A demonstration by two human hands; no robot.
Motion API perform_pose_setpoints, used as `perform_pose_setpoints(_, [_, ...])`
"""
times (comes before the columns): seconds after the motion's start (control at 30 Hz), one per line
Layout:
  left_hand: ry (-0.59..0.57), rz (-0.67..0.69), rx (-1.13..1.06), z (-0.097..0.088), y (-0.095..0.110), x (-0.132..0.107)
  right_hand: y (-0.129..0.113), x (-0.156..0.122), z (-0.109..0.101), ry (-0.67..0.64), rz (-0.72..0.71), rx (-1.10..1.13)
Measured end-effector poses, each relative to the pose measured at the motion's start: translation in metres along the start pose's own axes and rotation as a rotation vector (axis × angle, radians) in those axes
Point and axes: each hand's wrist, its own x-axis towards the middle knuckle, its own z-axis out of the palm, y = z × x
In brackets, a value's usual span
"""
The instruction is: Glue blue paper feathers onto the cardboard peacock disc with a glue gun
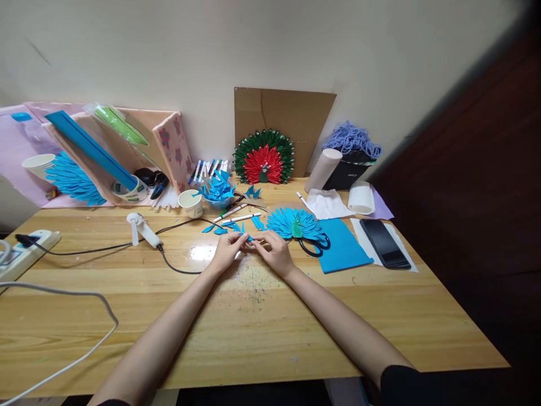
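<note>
Over the middle of the table, my left hand [229, 250] and my right hand [274, 248] meet with fingers pinched on a small blue paper piece [249, 238]. Its exact shape is partly hidden by the fingers. Just beyond the hands lie loose blue paper petals [221, 230] and a red-banded white marker [240, 218]. To the right of my right hand is a blue paper peacock [296, 223] with a green body. Black-handled scissors [313, 248] stick out from under it, next to a blue sheet [343, 245].
A hot glue gun [146, 231] with its cord lies left, near a power strip [31, 254]. At the back are a paper cup [191, 203], a bowl of blue cuttings [218, 194] and a red-green peacock [264, 158] against cardboard [283, 110]. A phone [384, 243] lies right.
</note>
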Motion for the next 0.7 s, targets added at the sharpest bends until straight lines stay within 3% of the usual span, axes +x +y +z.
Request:
perform_pose_setpoints(0.2, [0.001,0.019,0.052,0.0005,0.0008,-0.0012,0.0008,0.0004,-0.0001,0.010,0.108,0.089])
perform_pose_setpoints(0.7, [0.077,0.074,0.074,0.0022,-0.0035,-0.0027,0.0016,0.0008,0.0004,0.036,0.113,0.050])
